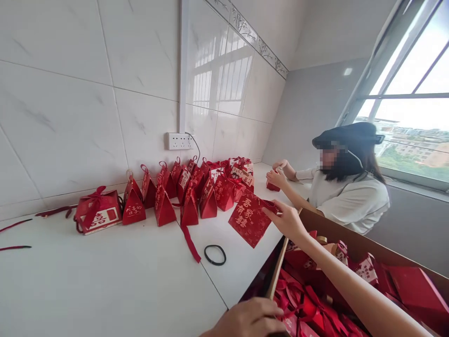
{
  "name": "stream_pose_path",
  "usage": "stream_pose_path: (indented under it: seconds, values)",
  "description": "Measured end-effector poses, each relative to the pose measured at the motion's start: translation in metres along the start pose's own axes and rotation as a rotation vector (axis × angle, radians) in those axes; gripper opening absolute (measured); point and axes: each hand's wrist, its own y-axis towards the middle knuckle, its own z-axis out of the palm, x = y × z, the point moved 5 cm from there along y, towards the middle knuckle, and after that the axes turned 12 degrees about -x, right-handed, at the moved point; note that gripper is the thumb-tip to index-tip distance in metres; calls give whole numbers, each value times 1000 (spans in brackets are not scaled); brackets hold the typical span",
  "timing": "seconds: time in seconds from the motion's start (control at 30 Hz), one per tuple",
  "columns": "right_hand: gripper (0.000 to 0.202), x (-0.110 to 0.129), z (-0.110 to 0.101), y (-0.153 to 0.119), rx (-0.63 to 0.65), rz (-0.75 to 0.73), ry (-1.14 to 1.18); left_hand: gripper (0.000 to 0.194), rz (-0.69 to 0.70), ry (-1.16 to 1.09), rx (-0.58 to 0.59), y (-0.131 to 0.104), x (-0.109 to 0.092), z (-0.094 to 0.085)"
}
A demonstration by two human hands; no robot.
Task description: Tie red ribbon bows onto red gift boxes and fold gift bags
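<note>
My right hand [286,217] pinches a red gift box [248,220] with gold Chinese characters by its upper right corner. The gift box hangs tilted above the white table's right edge. At the bottom, my left hand [247,319] curls its fingers over the near left edge of an open cardboard box [278,269]. Red gift boxes and ribbon bows [317,311] fill that carton under my right forearm. Behind the held box stand rows of red triangular gift boxes [164,206] with ribbon loops, along the wall.
A black hair tie [215,255] and a dark red ribbon [190,243] lie on the white table [105,281]. Across the corner a person in a white top [354,201] handles a small red box [272,186]. A power socket [180,141] is on the tiled wall.
</note>
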Motion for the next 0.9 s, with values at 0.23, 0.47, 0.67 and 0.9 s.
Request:
stream_pose_path:
  seconds: [0.23,0.47,0.67,0.9]
  values:
    - [33,63,-80,-67,-47,33,245,31,-153,103,-739,43,-47,-114]
    - [31,135,-88,-132,132,40,328,45,-811,-423,-169,60,-81,-128]
    - [30,156,-95,-164,8,135,410,31,-745,-379,-134,54,-113,-123]
    - [35,165,-99,-166,-107,170,425,23,-636,-290,-113,58,-128,-129]
